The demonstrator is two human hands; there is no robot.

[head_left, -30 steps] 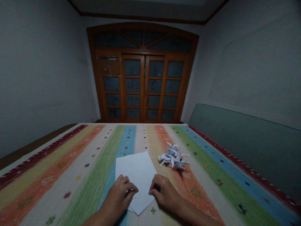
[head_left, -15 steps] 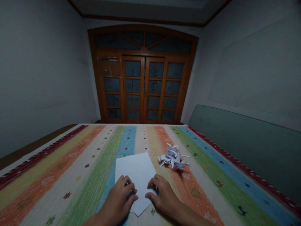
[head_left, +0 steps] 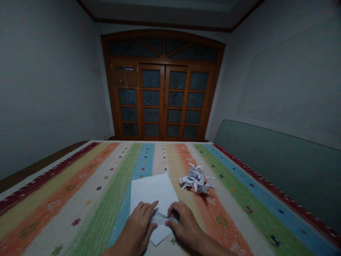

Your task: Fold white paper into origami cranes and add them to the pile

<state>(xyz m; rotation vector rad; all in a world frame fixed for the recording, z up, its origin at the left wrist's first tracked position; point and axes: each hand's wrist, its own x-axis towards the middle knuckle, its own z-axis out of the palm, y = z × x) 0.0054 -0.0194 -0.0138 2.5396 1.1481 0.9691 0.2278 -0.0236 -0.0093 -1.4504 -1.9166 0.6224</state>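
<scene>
**White paper sheet [head_left: 150, 192] held at its raised fold [head_left: 162, 217]**
Your half-open left hand [head_left: 137, 224] presses the sheet, seemingly anchoring it; your right hand [head_left: 185, 222] pinches the fold.

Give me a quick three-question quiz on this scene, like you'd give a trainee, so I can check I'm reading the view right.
1. Which is nearer the cluster of folded white paper: the left hand or the right hand?
2. True or false: that cluster sits on top of the white paper sheet.
3. What stands at the far end of the room, beyond the striped cloth?

Key:
1. The right hand.
2. False: it lies beside the sheet, on the striped cloth.
3. Wooden glazed double doors.
</scene>
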